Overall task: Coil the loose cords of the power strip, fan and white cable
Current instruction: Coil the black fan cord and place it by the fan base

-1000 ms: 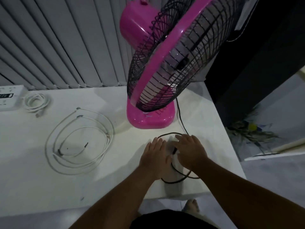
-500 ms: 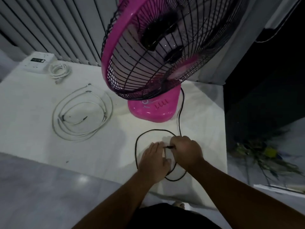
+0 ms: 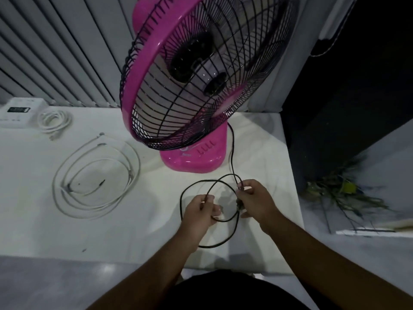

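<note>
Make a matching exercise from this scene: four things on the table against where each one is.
Things:
1. pink fan
2. black cord
3. large white cable
4. power strip

Places:
A. far left, against the blinds
B. gripped by the left hand and right hand
C. lying in wide loops, no hand on it
D. standing on its base, right of the white loops

Pairs: 1-D, 2-B, 3-C, 4-A
</note>
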Tool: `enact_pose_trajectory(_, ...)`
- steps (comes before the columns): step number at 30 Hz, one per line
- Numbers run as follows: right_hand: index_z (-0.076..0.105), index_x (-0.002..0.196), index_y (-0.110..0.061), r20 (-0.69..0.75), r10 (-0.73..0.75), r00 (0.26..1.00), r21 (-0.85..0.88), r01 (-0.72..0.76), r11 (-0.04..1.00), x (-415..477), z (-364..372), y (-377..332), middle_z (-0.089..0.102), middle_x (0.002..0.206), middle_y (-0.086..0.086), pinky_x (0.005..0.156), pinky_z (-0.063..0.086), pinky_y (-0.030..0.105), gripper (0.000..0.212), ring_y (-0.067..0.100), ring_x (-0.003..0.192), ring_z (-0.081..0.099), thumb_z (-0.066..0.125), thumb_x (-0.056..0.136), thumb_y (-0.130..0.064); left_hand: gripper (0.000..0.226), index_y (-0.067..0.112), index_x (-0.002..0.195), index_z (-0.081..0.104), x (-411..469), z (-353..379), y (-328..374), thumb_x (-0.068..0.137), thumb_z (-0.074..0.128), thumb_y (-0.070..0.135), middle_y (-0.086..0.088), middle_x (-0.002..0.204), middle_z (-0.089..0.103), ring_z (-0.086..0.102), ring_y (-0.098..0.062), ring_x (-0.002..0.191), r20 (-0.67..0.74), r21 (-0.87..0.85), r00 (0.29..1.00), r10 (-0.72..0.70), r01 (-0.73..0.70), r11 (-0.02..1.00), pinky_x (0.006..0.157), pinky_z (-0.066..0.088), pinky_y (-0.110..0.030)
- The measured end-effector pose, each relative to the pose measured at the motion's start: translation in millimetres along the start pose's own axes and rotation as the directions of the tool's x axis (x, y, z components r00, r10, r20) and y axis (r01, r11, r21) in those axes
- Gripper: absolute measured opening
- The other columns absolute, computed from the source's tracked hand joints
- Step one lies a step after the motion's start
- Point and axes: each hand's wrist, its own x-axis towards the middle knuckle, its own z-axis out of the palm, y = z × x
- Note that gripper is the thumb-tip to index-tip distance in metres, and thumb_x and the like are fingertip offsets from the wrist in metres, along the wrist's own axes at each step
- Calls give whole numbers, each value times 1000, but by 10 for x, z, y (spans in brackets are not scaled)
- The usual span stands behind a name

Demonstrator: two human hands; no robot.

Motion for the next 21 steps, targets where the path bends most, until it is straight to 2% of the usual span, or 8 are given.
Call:
enact_pose_trajectory(1,63,99,-18,-1,29,1000,54,-29,998,-26,15,-22,68,76,7,61,59,39,5,20,61,66,61,96,-22,20,10,107,62,-14,-11,9,102,52,26,5,69,73,71,-10,73,11,-35,1000,-9,10,999,75,60,-32)
enact_pose_trajectory(4,60,101,-11,8,43,999,139,-44,989,-97,80,-78,72,86,14,56,58,35,18,21,62,71,58,100,-29,18,5,107,62,-61,-49,61,104,50,18,2,65,71,71,-12,67,29,-174,999,-38,42,984,68,59,-28)
enact_pose_trajectory(6,61,98,-12,-5,-16,1000,126,17,992,-129,128,-94,73,89,15,56,54,33,16,21,67,71,59,99,-28,20,4,109,63,-81,-81,116,105,47,17,0,66,70,71,-13,66,49,-198,998,-33,42,979,68,59,-28)
enact_pose_trajectory(8,62,94,-16,2,-88,996,64,88,994,-142,162,-100,71,83,11,64,47,33,6,20,69,63,63,95,-21,22,6,108,65,-87,-117,172,105,47,17,-4,73,68,72,-14,68,60,-194,998,-13,25,981,68,59,-29)
enact_pose_trajectory(11,60,90,-20,75,-131,989,-29,133,991,-139,193,-97,62,67,0,63,38,28,8,13,63,51,68,89,-17,23,7,110,66,-78,-181,263,105,46,18,-8,79,64,69,-18,72,77,-218,997,28,-11,976,69,59,-31)
enact_pose_trajectory(14,62,87,-18,152,-125,980,-63,136,989,-150,214,-114,66,73,-1,64,44,24,7,12,68,61,66,89,-13,24,8,113,66,-48,-247,346,106,46,19,-6,76,63,67,-19,74,66,-232,996,67,-50,971,74,60,-35)
enact_pose_trajectory(17,63,86,-14,248,-132,960,-37,145,989,-169,236,-109,68,77,-2,66,50,18,8,8,73,66,66,91,-8,23,7,115,66,-15,-314,422,105,49,18,-3,73,61,68,-17,71,45,-269,996,79,-64,961,70,59,-31)
enact_pose_trajectory(21,61,95,-9,384,-156,910,15,163,987,-219,230,-103,67,66,-10,58,45,8,17,0,62,61,74,86,-5,20,8,110,69,17,-361,452,102,54,19,-7,78,58,66,-19,71,23,-327,996,81,-69,942,71,59,-32)
